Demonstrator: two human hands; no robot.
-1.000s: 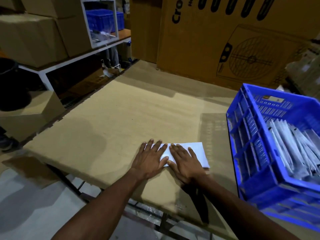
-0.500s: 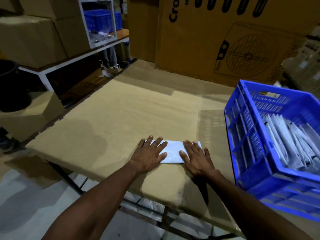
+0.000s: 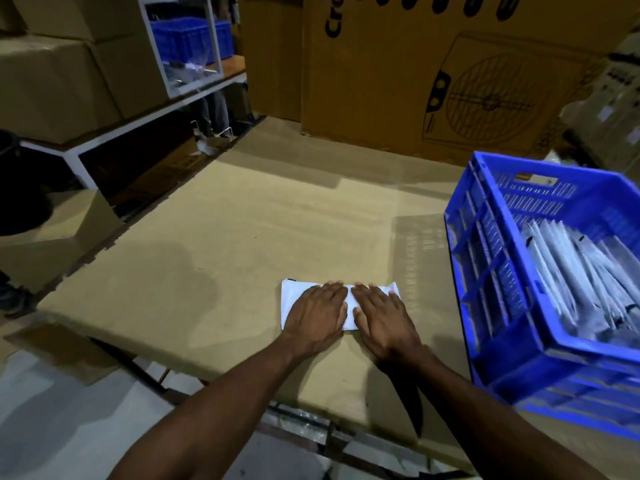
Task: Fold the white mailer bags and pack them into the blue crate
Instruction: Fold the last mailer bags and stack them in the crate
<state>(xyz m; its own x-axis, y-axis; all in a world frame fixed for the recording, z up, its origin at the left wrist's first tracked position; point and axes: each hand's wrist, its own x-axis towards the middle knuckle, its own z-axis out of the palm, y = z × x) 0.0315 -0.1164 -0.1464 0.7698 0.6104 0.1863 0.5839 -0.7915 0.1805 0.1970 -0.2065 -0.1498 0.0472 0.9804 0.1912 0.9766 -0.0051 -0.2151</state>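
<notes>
A folded white mailer bag (image 3: 292, 299) lies flat on the cardboard-covered table (image 3: 242, 237), near its front edge. My left hand (image 3: 317, 315) presses on the bag's middle with straight fingers. My right hand (image 3: 382, 318) lies flat beside it, thumbs almost touching, and covers the bag's right part. Only the bag's left end, a strip between my hands and its top right corner show. The blue crate (image 3: 491, 258) stands at the table's right side. Several folded white mailer bags (image 3: 575, 271) stand packed on edge inside it.
A large printed cardboard box (image 3: 433, 74) stands against the table's far edge. Stacked cartons (image 3: 62, 77) and a white shelf with another blue crate (image 3: 188, 38) are at the left. The table's front edge drops to the floor (image 3: 52, 427).
My right hand has slid left from the bag's right end to the middle, next to my left hand. The bag's left end now shows past my left hand.
</notes>
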